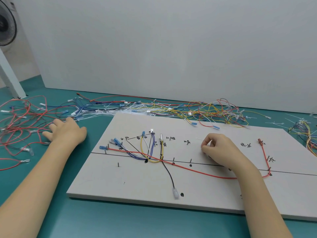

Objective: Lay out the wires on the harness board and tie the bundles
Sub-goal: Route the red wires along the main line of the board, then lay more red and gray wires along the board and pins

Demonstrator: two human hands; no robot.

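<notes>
In front of you the green table [103, 224] carries the white harness board [137, 182], which lies a little turned, with black lines, handwritten marks and small pins on it. Behind the board, along the white wall panel [171, 40], a long heap of loose wires [154, 107] spreads over the table, red ones more to the left and yellow ones more to the right. At the top left corner you see a part of a fan [6, 26]. On the board a long red wire [197, 170] runs from a blue terminal at the left, passes under your right wrist and goes up to a red connector at the right. Near the middle, yellow, white, purple and black wires [151, 152] meet at one pin. Your left hand [66, 131] lies with spread fingers on the red loose wires, off the board. Your right hand [217, 148] rests on the board with curled fingers; whether it pinches something, you cannot tell here.
</notes>
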